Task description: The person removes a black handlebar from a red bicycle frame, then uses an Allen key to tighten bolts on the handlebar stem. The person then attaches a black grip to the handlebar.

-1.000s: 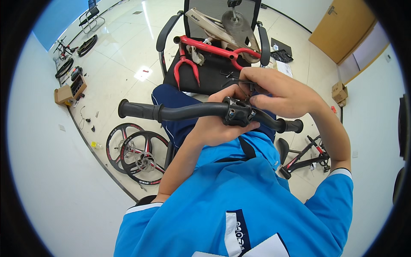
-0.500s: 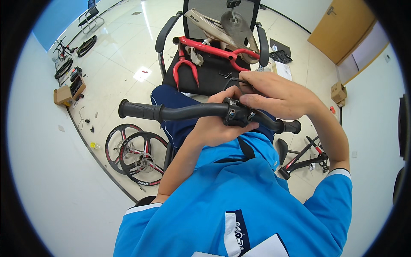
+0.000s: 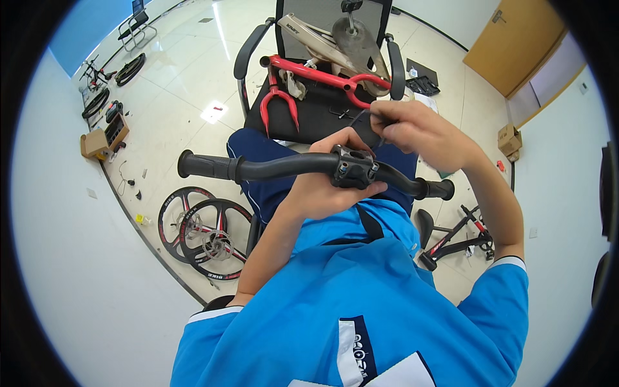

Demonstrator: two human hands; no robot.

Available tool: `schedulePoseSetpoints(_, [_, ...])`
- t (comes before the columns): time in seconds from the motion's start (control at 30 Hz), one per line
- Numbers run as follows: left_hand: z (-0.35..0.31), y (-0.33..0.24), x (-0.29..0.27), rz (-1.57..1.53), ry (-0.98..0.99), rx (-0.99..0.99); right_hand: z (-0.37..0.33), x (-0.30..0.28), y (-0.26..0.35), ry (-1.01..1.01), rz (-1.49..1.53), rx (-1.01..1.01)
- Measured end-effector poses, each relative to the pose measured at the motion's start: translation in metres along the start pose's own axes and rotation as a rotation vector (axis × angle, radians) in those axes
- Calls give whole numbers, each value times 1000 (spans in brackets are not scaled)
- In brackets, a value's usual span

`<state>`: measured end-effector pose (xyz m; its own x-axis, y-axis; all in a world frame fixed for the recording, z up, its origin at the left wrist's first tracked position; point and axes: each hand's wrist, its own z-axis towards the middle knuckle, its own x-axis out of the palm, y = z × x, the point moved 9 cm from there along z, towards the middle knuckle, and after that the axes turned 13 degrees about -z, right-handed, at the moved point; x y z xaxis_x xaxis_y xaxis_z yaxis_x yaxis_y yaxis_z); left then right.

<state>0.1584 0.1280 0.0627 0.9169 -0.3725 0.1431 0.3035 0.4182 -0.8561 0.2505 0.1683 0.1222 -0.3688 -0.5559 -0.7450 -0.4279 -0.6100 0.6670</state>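
A black bicycle handlebar (image 3: pixel 284 167) with rubber grips lies crosswise above my lap. At its middle is a black stem clamp (image 3: pixel 353 169) with bolts on its face. My left hand (image 3: pixel 316 193) is wrapped round the stem clamp from behind and below, its thumb and fingers showing on either side. Just beyond the bar, to the right, my right hand (image 3: pixel 422 132) pinches a thin black bent hex key (image 3: pixel 362 121), apart from the clamp bolts. Part of the key is hidden by the fingers.
An office chair (image 3: pixel 240 61) faces me, bearing a red frame part (image 3: pixel 316 72), a red fork (image 3: pixel 279 103) and a beige frame piece (image 3: pixel 309 37). Two wheels (image 3: pixel 216 238) lie on the floor at left, a black frame (image 3: pixel 451 238) at right. Cardboard boxes (image 3: pixel 97 143) stand by the walls.
My right hand has moved right, away from the stem clamp, drawing the hex key with it. The clamp has turned slightly; my left hand keeps its hold.
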Motion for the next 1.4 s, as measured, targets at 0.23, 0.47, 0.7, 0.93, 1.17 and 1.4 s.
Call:
schedulePoseSetpoints(0.23, [0, 3, -2, -29, -18, -59, -12, 17, -26, -74, 1178, 221])
schedulePoseSetpoints(0.47, [1, 6, -4, -12, -9, -54, -17, 8, -12, -208, 341, 182])
schedulePoseSetpoints(0.7, [1, 14, -9, -90, -83, -35, -16, 10, 16, -169, -207, 5])
schedulePoseSetpoints(0.93, [1, 4, -6, -37, -43, -12, -12, -2, 7, -239, -87, 51])
schedulePoseSetpoints(1.17, [4, 0, -4, -219, -114, 22, -8, 11, 16, -142, -202, -76])
schedulePoseSetpoints(1.4, [1, 13, -6, -201, -16, -54, -9, 8, 33, -135, -307, -128])
